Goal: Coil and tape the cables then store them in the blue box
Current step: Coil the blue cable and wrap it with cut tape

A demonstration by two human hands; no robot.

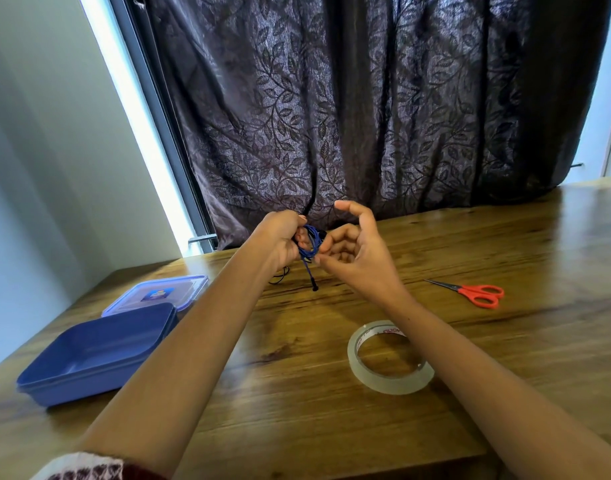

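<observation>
My left hand (279, 239) grips a small coil of blue cable (310, 244) above the far middle of the wooden table (297, 393). One end of the cable hangs down, ending in a black tip near the tabletop. My right hand (352, 247) is right beside the coil, fingers curled, its fingertips touching the cable's right side. A thin black cable (279, 277) lies on the table under my left hand, mostly hidden. The open blue box (96, 355) stands at the left. A roll of clear tape (390, 358) lies flat near the middle.
The box's clear lid (158, 294) with blue clips lies behind the box. Red-handled scissors (470, 292) lie at the right. A dark leaf-patterned curtain (366, 98) hangs behind the table's far edge.
</observation>
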